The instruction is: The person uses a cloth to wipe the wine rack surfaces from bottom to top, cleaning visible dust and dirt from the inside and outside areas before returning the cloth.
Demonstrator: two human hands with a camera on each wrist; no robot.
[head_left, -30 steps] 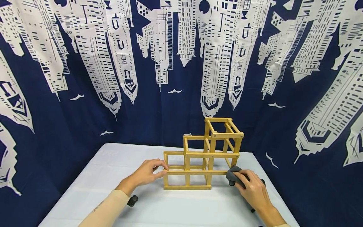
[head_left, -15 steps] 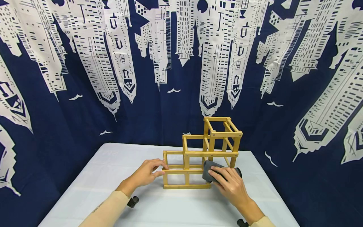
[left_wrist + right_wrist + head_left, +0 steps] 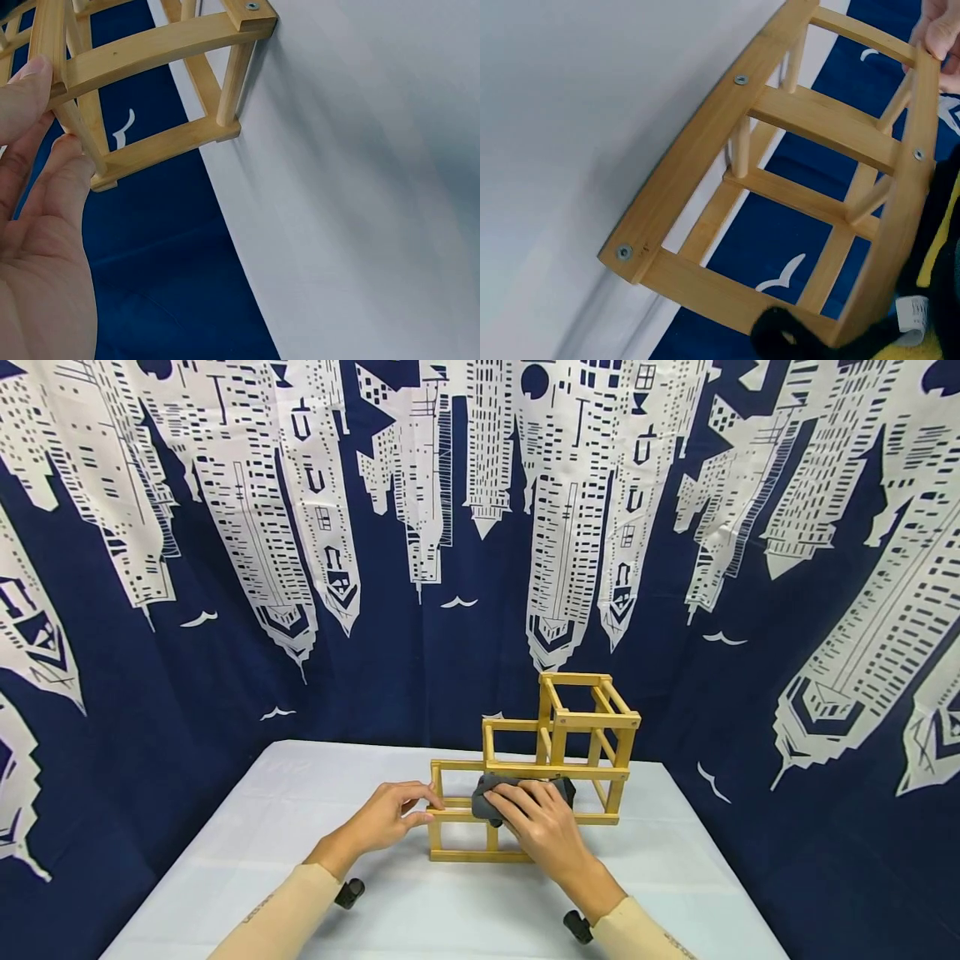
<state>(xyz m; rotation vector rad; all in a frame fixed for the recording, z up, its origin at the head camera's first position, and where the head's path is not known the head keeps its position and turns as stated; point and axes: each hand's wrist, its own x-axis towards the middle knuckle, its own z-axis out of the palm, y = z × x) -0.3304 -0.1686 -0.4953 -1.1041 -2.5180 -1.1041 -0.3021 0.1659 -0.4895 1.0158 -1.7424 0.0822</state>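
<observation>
A stepped wooden rack (image 3: 592, 772) of pale slats and dowels stands on the table. At its lower left corner, my left hand (image 3: 390, 817) pinches the frame; the left wrist view shows the thumb on the end of a rail (image 3: 157, 52) and fingers behind the post. My right hand (image 3: 543, 827) grips a bunched dark grey cloth (image 3: 482, 803) against the rack's front, over the lower middle rail. From the right wrist, the cloth shows black edging (image 3: 787, 337), yellow areas and a white tag (image 3: 913, 316). Much of the cloth is hidden beneath the right hand.
A white-covered table (image 3: 435, 914) lies under the rack, its far edge close behind. Dark blue fabric (image 3: 390, 677) printed with white buildings hangs around the back and sides. Small black devices (image 3: 349, 893) sit at both wrists.
My right hand has slid the cloth leftward along the rack's front, from the right end of the rail to its middle. My left hand stays on the left corner.
</observation>
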